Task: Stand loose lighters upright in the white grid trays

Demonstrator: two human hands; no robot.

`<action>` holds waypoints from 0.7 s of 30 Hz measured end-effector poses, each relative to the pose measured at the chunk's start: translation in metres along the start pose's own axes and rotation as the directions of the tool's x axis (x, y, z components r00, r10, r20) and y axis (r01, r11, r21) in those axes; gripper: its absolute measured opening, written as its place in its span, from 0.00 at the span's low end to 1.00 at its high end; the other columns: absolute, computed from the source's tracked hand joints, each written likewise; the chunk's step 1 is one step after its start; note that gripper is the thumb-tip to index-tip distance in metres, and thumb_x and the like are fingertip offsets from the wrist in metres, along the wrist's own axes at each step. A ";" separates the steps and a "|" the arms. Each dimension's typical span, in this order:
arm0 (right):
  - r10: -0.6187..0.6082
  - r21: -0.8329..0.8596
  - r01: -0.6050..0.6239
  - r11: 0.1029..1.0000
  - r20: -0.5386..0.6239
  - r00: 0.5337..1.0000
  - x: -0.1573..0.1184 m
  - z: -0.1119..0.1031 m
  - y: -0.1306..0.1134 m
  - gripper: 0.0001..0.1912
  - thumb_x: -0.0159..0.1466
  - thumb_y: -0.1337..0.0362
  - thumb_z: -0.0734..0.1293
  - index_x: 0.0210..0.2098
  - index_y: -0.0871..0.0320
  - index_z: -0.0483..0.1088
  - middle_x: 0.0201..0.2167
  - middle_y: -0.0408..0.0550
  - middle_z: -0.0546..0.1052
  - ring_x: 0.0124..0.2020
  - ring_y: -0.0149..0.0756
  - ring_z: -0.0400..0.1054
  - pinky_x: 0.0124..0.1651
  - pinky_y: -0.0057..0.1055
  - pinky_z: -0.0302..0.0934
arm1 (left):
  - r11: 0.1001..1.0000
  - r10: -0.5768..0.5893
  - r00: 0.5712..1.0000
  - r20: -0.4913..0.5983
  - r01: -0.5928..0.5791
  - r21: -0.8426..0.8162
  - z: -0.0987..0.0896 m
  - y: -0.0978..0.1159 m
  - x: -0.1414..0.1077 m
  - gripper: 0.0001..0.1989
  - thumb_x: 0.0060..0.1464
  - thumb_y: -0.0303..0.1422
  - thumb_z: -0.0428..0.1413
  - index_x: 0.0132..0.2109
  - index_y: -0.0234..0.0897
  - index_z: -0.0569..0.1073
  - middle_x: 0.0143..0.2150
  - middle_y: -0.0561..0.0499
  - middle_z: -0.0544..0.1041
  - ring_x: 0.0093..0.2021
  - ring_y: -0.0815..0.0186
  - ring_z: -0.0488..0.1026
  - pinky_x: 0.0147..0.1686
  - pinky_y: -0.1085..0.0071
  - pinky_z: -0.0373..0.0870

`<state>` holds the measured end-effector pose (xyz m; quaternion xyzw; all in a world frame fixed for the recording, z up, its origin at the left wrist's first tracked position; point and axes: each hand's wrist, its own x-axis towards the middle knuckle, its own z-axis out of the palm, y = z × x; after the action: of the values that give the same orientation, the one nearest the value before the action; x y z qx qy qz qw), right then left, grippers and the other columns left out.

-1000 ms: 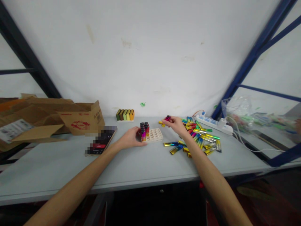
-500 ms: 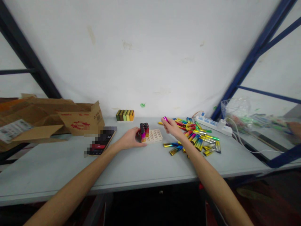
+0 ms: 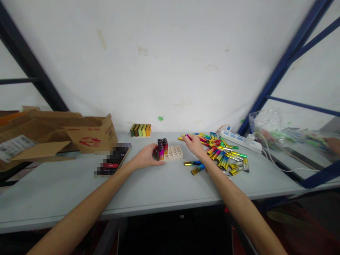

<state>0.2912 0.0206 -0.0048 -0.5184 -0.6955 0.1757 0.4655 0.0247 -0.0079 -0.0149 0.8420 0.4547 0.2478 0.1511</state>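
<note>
My left hand (image 3: pixel 147 156) is curled round the left end of a pale tray (image 3: pixel 176 153) with rows of holes, thumb in front and fingers behind. Several lighters (image 3: pixel 161 151), pink to orange with black tops, stand upright in that end of the tray. Off the tray's right side, my right hand (image 3: pixel 194 145) is closed in a pinch on a shiny purple lighter (image 3: pixel 188 136); most of it is hidden by the fingers. Beside and beneath the right forearm spreads a loose pile of metallic lighters (image 3: pixel 219 156) in gold, blue, red and green.
A block of green, brown and orange lighters (image 3: pixel 140 130) stands by the wall. At left are a phone (image 3: pixel 117 159) and open cardboard boxes (image 3: pixel 87 136). A white power strip (image 3: pixel 241 141) lies behind the pile. Beyond the blue frame is a clear plastic bag (image 3: pixel 268 124).
My right hand has shifted slightly right, and the purple lighter in it has turned and shows less. My left hand stays at the tray.
</note>
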 end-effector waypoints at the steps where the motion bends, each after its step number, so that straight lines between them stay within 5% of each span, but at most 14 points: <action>1: -0.002 0.001 0.002 1.000 0.008 1.000 0.000 0.000 0.000 0.21 0.63 0.49 0.58 0.20 0.53 0.52 0.19 0.39 0.52 0.22 0.29 0.50 0.28 0.30 0.41 | 1.000 -0.004 1.000 -0.003 0.004 -0.008 0.000 0.000 0.000 0.27 0.41 0.50 0.69 0.42 0.35 0.75 0.40 0.46 0.78 0.37 0.57 0.75 0.38 0.64 0.72; 12: -0.051 -0.016 0.051 0.999 0.023 0.998 -0.004 0.001 -0.004 0.27 0.64 0.41 0.58 0.20 0.53 0.50 0.20 0.38 0.50 0.24 0.28 0.47 0.29 0.30 0.41 | 0.999 -0.011 1.000 0.006 0.011 -0.039 0.000 0.001 -0.001 0.28 0.41 0.49 0.68 0.44 0.35 0.75 0.40 0.46 0.78 0.37 0.56 0.75 0.38 0.63 0.72; 21: -0.115 -0.041 0.118 0.992 0.067 0.991 -0.007 0.000 -0.010 0.22 0.62 0.50 0.58 0.18 0.54 0.51 0.18 0.38 0.53 0.23 0.28 0.49 0.29 0.29 0.43 | 0.999 -0.009 1.000 -0.019 0.008 -0.044 0.002 -0.002 0.000 0.29 0.39 0.50 0.69 0.44 0.35 0.76 0.40 0.46 0.79 0.38 0.55 0.76 0.39 0.62 0.73</action>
<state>0.2857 0.0101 -0.0008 -0.4812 -0.7431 0.1490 0.4406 0.0243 -0.0072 -0.0174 0.8342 0.4542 0.2649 0.1663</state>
